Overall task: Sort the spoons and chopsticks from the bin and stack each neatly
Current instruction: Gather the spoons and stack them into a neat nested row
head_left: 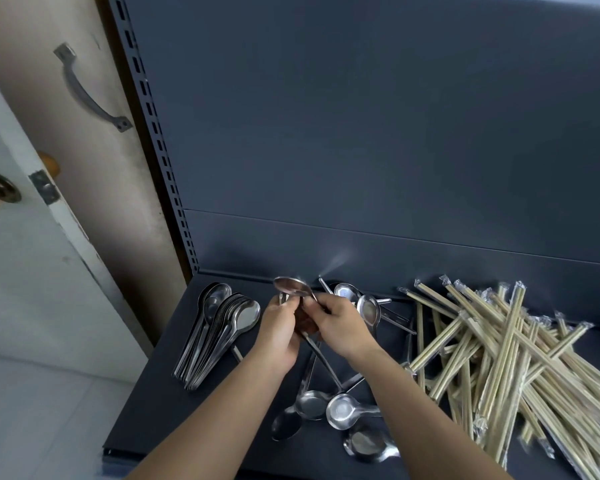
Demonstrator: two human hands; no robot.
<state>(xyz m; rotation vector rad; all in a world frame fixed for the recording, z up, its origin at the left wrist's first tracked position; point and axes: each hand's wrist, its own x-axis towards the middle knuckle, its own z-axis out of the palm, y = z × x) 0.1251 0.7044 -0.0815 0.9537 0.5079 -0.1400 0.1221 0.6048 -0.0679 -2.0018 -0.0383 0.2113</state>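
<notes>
left hand (280,329), right hand (340,327): both clamped on spoons (291,286) | stiff, light, slippery steel | grip by handles | nested stack (219,336) left of left hand

No text, label, brand, number or sign can be read on the spoons (219,327), the wrapped chopsticks (492,341), the dark shelf (153,417) or the door (32,271).
</notes>
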